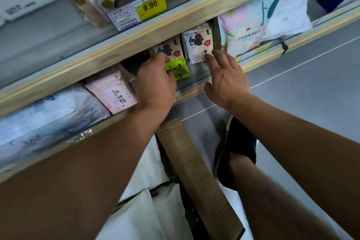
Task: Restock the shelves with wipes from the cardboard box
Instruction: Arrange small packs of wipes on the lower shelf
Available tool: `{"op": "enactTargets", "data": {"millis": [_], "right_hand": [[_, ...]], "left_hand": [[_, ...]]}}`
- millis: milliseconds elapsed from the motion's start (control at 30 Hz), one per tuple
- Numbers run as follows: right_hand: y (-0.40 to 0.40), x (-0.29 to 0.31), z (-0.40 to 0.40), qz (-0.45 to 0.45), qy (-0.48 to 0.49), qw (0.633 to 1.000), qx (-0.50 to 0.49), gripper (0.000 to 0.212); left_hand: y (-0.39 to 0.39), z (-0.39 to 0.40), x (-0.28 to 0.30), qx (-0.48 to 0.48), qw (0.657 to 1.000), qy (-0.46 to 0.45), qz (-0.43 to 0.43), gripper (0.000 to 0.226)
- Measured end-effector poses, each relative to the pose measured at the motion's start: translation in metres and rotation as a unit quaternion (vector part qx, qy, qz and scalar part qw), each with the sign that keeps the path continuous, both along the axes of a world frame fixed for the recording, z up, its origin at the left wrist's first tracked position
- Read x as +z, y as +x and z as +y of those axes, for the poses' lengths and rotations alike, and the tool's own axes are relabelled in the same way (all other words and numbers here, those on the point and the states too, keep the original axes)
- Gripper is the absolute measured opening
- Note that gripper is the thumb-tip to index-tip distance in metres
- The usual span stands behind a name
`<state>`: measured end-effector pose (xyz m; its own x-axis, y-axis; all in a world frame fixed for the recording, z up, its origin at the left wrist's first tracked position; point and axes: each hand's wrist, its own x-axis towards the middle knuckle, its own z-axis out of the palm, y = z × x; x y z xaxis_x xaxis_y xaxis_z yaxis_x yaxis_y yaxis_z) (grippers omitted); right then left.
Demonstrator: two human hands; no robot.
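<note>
My left hand (pixel 155 81) grips a small lime-green wipes pack (pixel 180 70) on the lower shelf (pixel 192 76), just in front of a white cat-print wipes pack (pixel 171 49). A second cat-print pack (pixel 197 44) stands upright to its right. My right hand (pixel 226 78) reaches in with fingers spread, its fingertips touching the bottom of that second pack. The cardboard box's flap (pixel 194 167) shows below between my forearms; what is inside the box is hidden.
A wooden shelf edge (pixel 136 42) with a yellow 9.90 price tag (pixel 152 6) runs above my hands. Pink wipes packs (pixel 113 91) lie left of my left hand. A pastel bag (pixel 253 25) stands at the right. Grey floor and my dark shoe (pixel 241 142) are below.
</note>
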<state>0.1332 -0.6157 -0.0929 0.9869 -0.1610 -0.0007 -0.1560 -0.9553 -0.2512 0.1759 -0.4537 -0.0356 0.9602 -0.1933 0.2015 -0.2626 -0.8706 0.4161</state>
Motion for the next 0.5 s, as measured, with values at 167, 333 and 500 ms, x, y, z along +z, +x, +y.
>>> {"op": "enactTargets", "data": {"millis": [167, 333, 500], "right_hand": [[-0.002, -0.008, 0.001, 0.016, -0.017, 1.0, 0.009, 0.079], [-0.001, -0.011, 0.006, 0.018, -0.038, 0.999, 0.028, 0.079], [0.0, -0.013, 0.01, 0.02, -0.026, 0.999, 0.022, 0.079]], "left_hand": [[0.021, -0.01, -0.021, 0.002, 0.999, 0.043, 0.007, 0.027], [0.037, -0.017, -0.032, -0.015, 0.997, 0.071, 0.004, 0.029], [0.047, -0.022, -0.033, -0.002, 0.998, 0.053, 0.015, 0.043]]}}
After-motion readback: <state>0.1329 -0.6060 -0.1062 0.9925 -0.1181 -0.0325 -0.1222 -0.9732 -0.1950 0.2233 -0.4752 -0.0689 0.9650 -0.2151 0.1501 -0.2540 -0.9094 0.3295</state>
